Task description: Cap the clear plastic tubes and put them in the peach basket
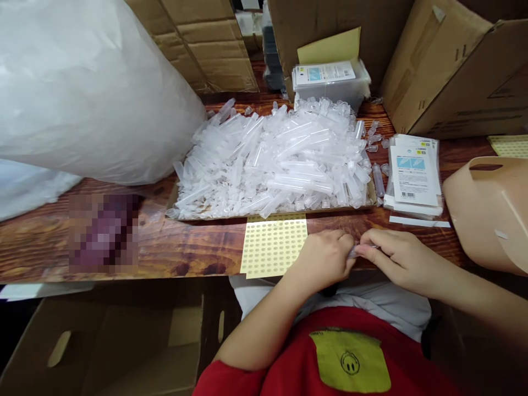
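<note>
At the table's front edge, my left hand (328,253) is closed around a small clear plastic tube (353,252), most of it hidden in the fist. My right hand (394,256) pinches the tube's other end between thumb and fingers. Just beyond lies a shallow cardboard tray (231,215) heaped with translucent plastic tubes (289,159) and small caps. A sheet of round stickers (272,245) lies partly beneath my left forearm and the tray. To the right, printed cards in clear sleeves (414,173) form a stack.
A big white plastic bag (91,93) bulges over the left side. Cardboard boxes (454,71) stand at the back right, near a second card stack (330,80). A beige plastic bin (489,214) sits at right. An open carton (124,341) is below the table.
</note>
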`<state>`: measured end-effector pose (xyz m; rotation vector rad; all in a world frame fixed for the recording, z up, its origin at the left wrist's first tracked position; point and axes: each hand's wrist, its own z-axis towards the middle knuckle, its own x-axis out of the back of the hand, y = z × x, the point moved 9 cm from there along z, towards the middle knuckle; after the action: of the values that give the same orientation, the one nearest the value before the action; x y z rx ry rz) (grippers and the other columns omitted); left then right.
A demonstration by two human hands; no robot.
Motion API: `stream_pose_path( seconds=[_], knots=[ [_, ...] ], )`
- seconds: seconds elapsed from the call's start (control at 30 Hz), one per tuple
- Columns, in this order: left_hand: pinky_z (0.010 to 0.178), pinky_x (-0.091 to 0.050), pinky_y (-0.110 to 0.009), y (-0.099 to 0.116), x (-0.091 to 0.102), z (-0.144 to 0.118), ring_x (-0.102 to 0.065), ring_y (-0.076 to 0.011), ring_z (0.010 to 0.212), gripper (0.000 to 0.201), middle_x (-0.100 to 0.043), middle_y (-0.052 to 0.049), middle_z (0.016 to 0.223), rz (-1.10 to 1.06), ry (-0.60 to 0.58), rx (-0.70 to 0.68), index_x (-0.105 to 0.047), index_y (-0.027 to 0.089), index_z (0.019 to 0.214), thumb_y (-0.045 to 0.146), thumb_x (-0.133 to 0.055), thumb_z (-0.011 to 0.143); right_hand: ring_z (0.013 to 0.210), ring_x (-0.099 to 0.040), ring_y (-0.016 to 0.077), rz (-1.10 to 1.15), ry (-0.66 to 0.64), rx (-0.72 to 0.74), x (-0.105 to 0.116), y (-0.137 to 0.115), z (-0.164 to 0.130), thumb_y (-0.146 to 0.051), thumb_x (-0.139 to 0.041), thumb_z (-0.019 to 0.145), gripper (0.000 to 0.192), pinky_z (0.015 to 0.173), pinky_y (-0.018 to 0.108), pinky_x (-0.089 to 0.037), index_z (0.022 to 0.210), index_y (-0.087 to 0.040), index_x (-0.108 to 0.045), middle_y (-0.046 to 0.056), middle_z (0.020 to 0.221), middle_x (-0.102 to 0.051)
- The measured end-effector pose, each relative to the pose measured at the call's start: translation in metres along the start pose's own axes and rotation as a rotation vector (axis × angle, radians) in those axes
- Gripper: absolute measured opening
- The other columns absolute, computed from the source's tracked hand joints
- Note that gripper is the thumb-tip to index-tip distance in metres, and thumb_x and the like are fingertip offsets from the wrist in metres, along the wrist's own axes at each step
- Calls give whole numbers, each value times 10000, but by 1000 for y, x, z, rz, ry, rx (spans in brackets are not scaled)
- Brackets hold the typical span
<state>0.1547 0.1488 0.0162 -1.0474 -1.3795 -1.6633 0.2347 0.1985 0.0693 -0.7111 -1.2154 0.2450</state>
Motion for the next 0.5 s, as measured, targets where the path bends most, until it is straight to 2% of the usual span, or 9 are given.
stream_pose_path(
  seconds=[0.07,0.2,0.3,0.4,0.5],
  knots=[
    [748,-553,-342,1,-1,1,-713,-250,850,243,-723,-91,880,9,-12,5,-695,156,1006,345,-544,1022,698,-667,166,2,-16,-18,-2,2,-2,-298,-513,1080,210,626,274,-497,902,-219,-590,17,810,-689],
    [760,-564,-353,2,-3,2,-709,-252,864,250,-722,-95,898,2,-14,9,-685,157,1020,358,-535,1030,736,-670,186,-52,45,97,-4,-9,-8,-258,-440,1091,204,666,302,-516,963,-208,-591,44,836,-683],
    [759,-565,-349,3,-5,1,-697,-246,868,212,-710,-96,910,40,2,7,-666,163,992,325,-532,1021,698,-665,174,-39,84,11,-7,-5,-11,-253,-438,1094,229,644,298,-506,910,-218,-569,29,788,-674],
    [741,-548,-332,4,-4,-2,-675,-234,858,149,-677,-80,884,67,60,-9,-636,179,961,287,-541,999,653,-655,156,41,90,-67,-9,-3,-11,-269,-489,1080,201,604,275,-512,904,-224,-578,9,766,-678],
    [676,-499,-318,5,7,-7,-634,-220,816,104,-628,-61,859,55,178,-34,-584,197,914,281,-556,969,687,-684,157,77,165,-13,1,-10,-18,-240,-527,1059,122,648,268,-566,971,-233,-611,10,823,-710]
  ],
)
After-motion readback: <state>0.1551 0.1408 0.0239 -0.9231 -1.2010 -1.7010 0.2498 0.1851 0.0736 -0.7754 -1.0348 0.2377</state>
